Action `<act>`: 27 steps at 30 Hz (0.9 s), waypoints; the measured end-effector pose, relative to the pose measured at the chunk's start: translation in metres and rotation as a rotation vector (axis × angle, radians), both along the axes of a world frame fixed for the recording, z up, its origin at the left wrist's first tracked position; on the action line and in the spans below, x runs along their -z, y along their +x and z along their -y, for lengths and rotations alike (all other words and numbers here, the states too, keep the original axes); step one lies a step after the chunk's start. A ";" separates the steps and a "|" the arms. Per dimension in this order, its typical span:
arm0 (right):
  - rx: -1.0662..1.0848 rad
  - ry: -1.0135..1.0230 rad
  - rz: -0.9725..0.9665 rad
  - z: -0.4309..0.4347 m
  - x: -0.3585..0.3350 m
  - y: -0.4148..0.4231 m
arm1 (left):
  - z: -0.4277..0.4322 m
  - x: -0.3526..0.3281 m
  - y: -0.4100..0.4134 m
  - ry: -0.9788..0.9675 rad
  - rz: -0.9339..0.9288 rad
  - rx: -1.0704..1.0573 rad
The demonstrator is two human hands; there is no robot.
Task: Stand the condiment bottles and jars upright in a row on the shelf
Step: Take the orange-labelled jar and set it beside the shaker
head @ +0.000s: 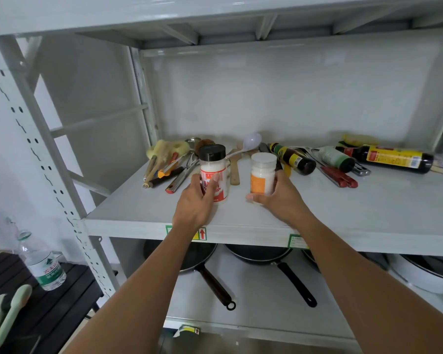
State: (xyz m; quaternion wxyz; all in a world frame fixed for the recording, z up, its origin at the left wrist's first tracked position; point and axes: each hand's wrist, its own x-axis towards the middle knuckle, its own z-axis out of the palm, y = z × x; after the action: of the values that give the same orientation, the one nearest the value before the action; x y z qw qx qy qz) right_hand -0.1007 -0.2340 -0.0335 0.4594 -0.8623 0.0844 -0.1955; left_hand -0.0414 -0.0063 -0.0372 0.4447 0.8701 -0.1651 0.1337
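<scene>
My left hand (193, 203) grips a black-capped shaker jar (213, 164) with a red and white label, standing upright near the front of the grey shelf (368, 210). My right hand (279, 198) holds a white-lidded jar (262, 172) with an orange label, upright beside it to the right. Behind them lie three bottles on their sides: a small dark bottle (293, 158) with a yellow label, a white and green bottle (336, 158), and a large dark sauce bottle (394, 158) at the far right.
A heap of utensils (172, 164), a white ladle (250, 143) and red-handled tools (339, 176) lie at the shelf's back. Frying pans (256, 254) sit on the lower shelf. A water bottle (42, 264) and green tongs (8, 318) rest on a black table to the left.
</scene>
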 end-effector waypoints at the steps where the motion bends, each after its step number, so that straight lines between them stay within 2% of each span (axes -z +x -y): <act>1: -0.013 0.000 -0.006 0.000 0.000 0.000 | 0.000 0.000 0.001 0.003 -0.002 0.000; 7: -0.120 0.019 -0.059 -0.003 -0.001 -0.005 | 0.000 0.002 0.002 0.029 0.018 -0.009; 15: -0.047 -0.035 -0.051 -0.011 -0.004 -0.005 | 0.003 0.000 -0.001 0.017 0.008 -0.029; 27: -0.099 -0.075 -0.053 -0.009 -0.004 -0.007 | 0.002 -0.002 0.001 0.111 -0.087 -0.035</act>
State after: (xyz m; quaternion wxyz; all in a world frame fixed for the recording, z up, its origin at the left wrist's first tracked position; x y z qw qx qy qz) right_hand -0.1077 -0.2245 -0.0299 0.4337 -0.8869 0.0465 -0.1524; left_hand -0.0408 -0.0078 -0.0355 0.4003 0.9011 -0.1378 0.0942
